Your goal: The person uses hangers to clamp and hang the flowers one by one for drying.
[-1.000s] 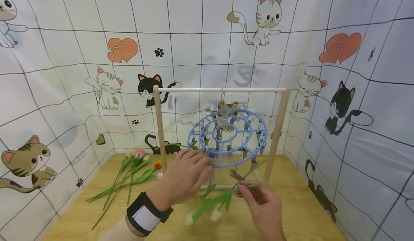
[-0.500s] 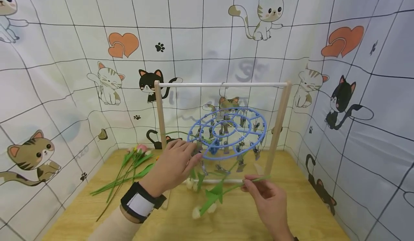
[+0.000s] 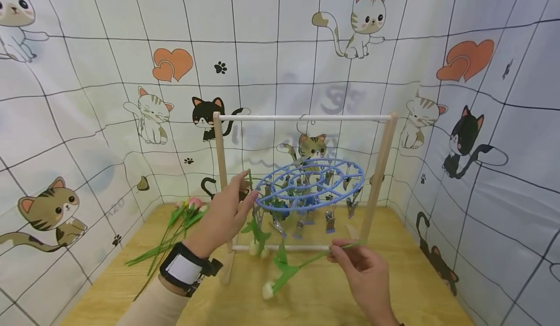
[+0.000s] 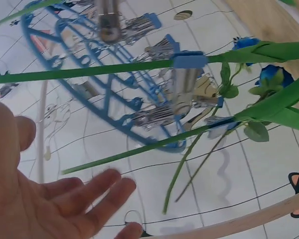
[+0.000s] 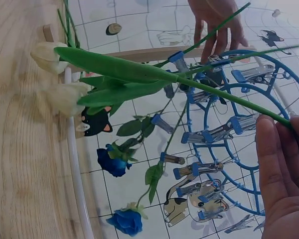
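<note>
My right hand (image 3: 363,272) pinches the stem of a white tulip (image 3: 268,290), its bloom slanting down to the left over the table. A round blue clip hanger (image 3: 302,210) hangs tilted with several metal clips. At its left edge is my left hand (image 3: 223,214); in the left wrist view its fingers (image 4: 109,194) are loosely extended and hold nothing. Other white tulips (image 3: 253,249) hang head down on that side, their green stems (image 4: 114,69) caught in clips (image 4: 185,82). Blue roses (image 5: 113,160) also hang from clips, seen in both wrist views.
A rack with wooden posts (image 3: 379,170) and a white top bar (image 3: 302,118) carries the hanger. Pink and other tulips (image 3: 166,243) lie in a loose pile on the left of the wooden table (image 3: 402,287). Cat-printed cloth (image 3: 262,15) surrounds the table.
My left hand has moved left, off the front of the hanger to its left edge. The hanger has turned and its clipped white tulips now hang farther left. My right hand keeps the tulip.
</note>
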`<action>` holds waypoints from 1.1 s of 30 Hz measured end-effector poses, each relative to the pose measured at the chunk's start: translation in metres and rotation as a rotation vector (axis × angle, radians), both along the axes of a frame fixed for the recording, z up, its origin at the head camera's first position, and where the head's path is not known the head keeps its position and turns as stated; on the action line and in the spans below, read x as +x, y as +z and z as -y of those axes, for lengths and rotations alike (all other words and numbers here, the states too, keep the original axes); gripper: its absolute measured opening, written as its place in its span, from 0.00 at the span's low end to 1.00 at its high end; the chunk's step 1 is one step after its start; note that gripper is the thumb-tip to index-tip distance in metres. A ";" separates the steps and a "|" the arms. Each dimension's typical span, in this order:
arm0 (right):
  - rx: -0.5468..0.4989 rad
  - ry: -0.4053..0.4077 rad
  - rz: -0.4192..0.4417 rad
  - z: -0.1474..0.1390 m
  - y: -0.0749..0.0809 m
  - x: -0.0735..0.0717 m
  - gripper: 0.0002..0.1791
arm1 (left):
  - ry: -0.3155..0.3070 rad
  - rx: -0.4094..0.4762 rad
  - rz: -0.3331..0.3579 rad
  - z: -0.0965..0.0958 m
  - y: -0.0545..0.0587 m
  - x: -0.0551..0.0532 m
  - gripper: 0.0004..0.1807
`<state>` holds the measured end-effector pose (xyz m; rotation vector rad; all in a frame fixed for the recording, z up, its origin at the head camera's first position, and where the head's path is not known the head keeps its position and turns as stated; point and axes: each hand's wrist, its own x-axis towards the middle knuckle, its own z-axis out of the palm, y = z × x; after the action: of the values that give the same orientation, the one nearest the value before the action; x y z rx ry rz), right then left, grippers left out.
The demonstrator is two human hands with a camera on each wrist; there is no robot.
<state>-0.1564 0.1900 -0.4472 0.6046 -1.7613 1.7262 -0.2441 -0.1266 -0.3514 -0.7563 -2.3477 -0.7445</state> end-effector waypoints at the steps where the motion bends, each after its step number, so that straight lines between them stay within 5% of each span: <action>1: 0.001 0.001 -0.004 -0.001 -0.002 -0.002 0.09 | 0.002 0.027 -0.020 0.001 0.003 0.002 0.34; 5: 0.005 -0.007 -0.010 -0.005 -0.008 -0.011 0.09 | 0.012 0.073 -0.164 0.003 0.019 0.011 0.28; 8: -0.002 -0.001 -0.020 -0.006 -0.010 -0.014 0.10 | -0.058 0.057 -0.227 -0.002 0.030 0.023 0.22; 12: -0.008 0.018 -0.036 -0.005 -0.010 -0.013 0.10 | -0.212 -0.058 -0.144 -0.018 0.037 0.039 0.21; 15: -0.008 0.018 -0.033 -0.004 -0.011 -0.013 0.10 | -0.270 -0.169 -0.052 -0.030 0.036 0.043 0.23; 20: 0.001 -0.001 -0.016 -0.002 -0.009 -0.011 0.09 | -0.253 -0.268 -0.010 -0.037 0.031 0.043 0.26; 26: 0.012 -0.012 -0.028 0.002 0.003 -0.001 0.08 | -0.206 -0.338 -0.099 -0.031 0.030 0.040 0.25; 33: 0.000 0.003 -0.007 -0.004 -0.017 -0.011 0.10 | -0.152 -0.378 -0.182 -0.019 0.031 0.037 0.22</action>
<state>-0.1677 0.1942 -0.4641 0.6135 -1.7561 1.7244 -0.2072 -0.1071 -0.3202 -1.1235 -2.3059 -0.2743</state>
